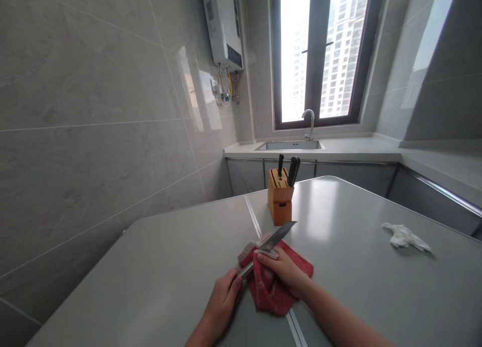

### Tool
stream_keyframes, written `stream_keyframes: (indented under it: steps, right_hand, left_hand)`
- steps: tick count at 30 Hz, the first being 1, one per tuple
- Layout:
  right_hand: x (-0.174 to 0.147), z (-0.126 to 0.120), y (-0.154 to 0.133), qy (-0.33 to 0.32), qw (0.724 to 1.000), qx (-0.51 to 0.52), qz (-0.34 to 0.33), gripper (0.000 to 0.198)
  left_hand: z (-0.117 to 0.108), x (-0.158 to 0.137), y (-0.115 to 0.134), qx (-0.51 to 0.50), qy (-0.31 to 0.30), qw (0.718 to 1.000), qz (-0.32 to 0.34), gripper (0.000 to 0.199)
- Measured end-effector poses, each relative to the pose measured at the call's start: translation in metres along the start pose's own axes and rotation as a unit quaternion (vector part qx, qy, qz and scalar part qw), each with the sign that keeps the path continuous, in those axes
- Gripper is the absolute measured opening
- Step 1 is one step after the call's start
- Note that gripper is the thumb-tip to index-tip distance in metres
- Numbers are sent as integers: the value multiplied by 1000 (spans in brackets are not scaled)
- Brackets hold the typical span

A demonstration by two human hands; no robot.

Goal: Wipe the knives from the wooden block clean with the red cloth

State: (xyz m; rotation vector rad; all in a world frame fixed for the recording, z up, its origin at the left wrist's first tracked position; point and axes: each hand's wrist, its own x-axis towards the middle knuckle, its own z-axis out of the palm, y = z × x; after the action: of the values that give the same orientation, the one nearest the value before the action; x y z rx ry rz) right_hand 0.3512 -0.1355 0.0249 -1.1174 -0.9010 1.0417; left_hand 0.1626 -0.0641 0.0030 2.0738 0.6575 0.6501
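Note:
My left hand (pixel 225 298) is closed around the handle of a kitchen knife (pixel 279 235), whose blade points away to the upper right. My right hand (pixel 285 269) pinches a red cloth (pixel 271 298) with a pale edge, folded over the middle of the blade. The blade's tip sticks out beyond the cloth, and part of the cloth hangs below my right hand. Just past the tip stands a wooden knife block (pixel 281 206) with black-handled knives (pixel 293 171) in its top slots. The knife's handle is mostly hidden by my left fingers.
On the right of the grey table (pixel 181 266) lies a crumpled white tissue or cloth (pixel 405 237). A counter (pixel 361 144) with a sink (pixel 263 146) and faucet (pixel 309 122) runs behind the table. A water heater (pixel 222 28) hangs on the tiled wall.

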Motion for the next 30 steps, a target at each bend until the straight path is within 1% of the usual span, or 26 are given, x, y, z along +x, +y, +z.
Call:
stream_keyframes:
  steps: [5, 7, 12, 17, 22, 26, 30]
  right_hand:
    - [2, -2, 1, -31, 999, -5, -22, 30]
    - [2, -3, 2, -34, 999, -18, -29, 31]
    - [1, -3, 3, -41, 998, -33, -17, 36]
    - [1, -1, 1, -48, 998, -42, -21, 36]
    - [-1, -1, 0, -78, 996, -50, -17, 39]
    - [-5, 0, -2, -102, 993, -61, -6, 46]
    - [-6, 2, -3, -74, 994, -75, 13, 47]
  left_hand:
    - [1, 0, 1, -33, 17, 999, -13, 39]
    - [1, 1, 1, -48, 23, 998, -18, 40]
    - [0, 2, 2, -76, 39, 996, -25, 42]
    - [0, 1, 2, -85, 35, 996, -23, 43]
    - [2, 1, 4, -104, 10, 994, -9, 43]
    - [4, 1, 6, -98, -18, 995, 3, 43]
    - [3, 0, 13, -45, -59, 997, 36, 42]
